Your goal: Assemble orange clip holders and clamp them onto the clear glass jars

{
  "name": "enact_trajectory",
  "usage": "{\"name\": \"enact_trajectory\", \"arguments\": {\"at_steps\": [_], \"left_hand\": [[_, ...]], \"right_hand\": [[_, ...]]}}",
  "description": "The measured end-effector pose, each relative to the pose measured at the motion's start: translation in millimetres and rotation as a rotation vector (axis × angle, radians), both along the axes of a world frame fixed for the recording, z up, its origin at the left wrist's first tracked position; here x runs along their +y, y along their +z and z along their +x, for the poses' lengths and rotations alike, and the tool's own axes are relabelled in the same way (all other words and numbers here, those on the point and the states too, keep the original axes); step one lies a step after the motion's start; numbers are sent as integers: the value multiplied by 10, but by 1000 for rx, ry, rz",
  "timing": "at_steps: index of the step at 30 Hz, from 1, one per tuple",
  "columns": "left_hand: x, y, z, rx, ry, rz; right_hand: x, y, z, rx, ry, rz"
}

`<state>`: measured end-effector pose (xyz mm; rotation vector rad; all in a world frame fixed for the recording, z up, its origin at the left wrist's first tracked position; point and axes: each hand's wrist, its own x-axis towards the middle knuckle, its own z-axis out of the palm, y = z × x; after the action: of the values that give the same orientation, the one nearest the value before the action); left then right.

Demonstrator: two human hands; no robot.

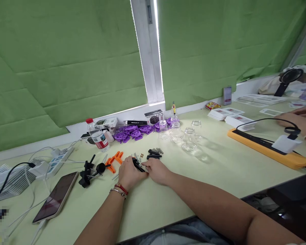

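Note:
My left hand (129, 174), with a red band and a bracelet at the wrist, is closed round a black plastic part (138, 165) low over the table. Right beside it, my right hand (156, 170) has its fingers curled at the part's edge; what lies between its fingertips is too small to make out. Just beyond the hands lie small metal pins (136, 156), brass-coloured bits (142, 155), black plastic pieces (154, 154) and several springs (158, 150). Orange clips (114, 160) and black jointed parts with metal rods (88, 173) are left of my left hand.
Purple plastic parts (132, 132) and a water bottle (98, 136) stand along the back. Several clear glass jars (189, 139) are behind my right hand. A phone (57, 195) with cables lies left. An orange power strip (260, 148) and another person's hand (290, 120) are at right.

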<state>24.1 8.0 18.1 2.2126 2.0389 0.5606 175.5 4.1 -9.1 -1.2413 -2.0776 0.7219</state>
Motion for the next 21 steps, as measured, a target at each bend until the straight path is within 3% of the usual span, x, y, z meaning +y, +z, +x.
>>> {"name": "enact_trajectory", "arguments": {"at_steps": [21], "left_hand": [[-6, 8, 15, 16, -5, 7]], "right_hand": [[10, -4, 3, -36, -45, -1]]}}
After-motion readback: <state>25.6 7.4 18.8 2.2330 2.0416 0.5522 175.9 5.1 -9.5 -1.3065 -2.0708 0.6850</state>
